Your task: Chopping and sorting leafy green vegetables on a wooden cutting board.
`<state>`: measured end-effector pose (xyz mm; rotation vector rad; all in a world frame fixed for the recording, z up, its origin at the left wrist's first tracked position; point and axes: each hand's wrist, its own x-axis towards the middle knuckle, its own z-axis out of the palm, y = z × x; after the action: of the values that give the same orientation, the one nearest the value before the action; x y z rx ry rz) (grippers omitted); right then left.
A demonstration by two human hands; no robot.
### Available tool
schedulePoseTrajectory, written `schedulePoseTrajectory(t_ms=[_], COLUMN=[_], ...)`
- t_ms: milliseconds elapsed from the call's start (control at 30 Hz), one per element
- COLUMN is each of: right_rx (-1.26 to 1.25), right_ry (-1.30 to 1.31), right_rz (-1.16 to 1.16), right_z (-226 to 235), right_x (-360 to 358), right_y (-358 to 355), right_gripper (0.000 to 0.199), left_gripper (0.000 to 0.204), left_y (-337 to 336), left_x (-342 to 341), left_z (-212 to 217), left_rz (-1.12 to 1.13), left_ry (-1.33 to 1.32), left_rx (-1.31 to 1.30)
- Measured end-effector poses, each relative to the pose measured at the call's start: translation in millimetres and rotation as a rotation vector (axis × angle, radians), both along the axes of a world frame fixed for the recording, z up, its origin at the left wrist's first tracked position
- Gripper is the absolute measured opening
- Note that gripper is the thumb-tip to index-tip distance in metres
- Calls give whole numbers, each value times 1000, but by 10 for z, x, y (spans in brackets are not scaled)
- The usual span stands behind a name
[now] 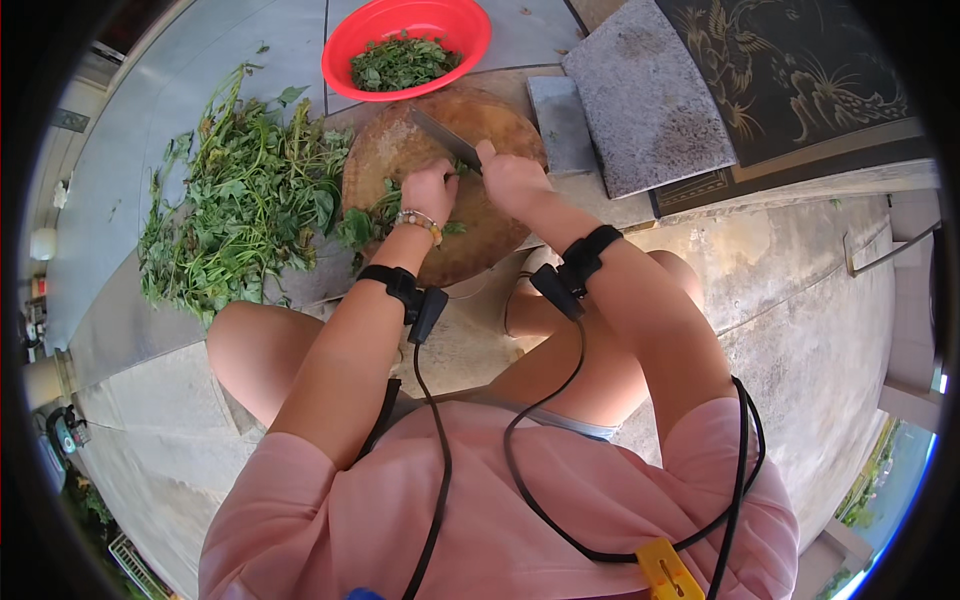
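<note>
My right hand (pixel 512 180) is closed round the handle of a wide-bladed knife (pixel 447 137), whose blade points up and left over a round wooden chopping board (pixel 490 225). Beside the blade, my left hand (pixel 430 192) is closed on leafy greens (pixel 382 212), pressing them to the board. Their leaves and stems stick out to the left of that hand. A few cut bits lie by the blade. Left of the board spreads a large heap of leafy stems (pixel 245 200). Beyond the board, a red plastic basin (pixel 340 55) holds chopped greens (pixel 400 65).
Right of the board lie a small grey slab (pixel 560 125) and a larger speckled stone slab (pixel 650 105). A dark panel with gold drawings (pixel 790 70) is farther right. My bent knees are below the board. Black cables (pixel 440 470) run from straps on both wrists.
</note>
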<state>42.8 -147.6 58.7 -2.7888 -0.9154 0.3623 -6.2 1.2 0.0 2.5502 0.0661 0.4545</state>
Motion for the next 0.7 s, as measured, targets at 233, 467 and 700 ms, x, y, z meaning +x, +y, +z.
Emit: schedulePoseTrajectory(t_ms=[233,467,700], right_rx=[51,-52,-64], right_ry=[-80,-65,-41], right_rz=[-70,77,69], right_z=[219,179,45], right_x=[-61,-206,-115], right_y=[-69,35,219], right_gripper=[17,16,17], left_gripper=[20,12,6], left_y=[17,66,91], left_x=[7,-16,-53], left_z=[0,-5,-1], left_rz=[176,64,-26], left_ry=[69,-48,-109], left_rx=[-108,-48,-8])
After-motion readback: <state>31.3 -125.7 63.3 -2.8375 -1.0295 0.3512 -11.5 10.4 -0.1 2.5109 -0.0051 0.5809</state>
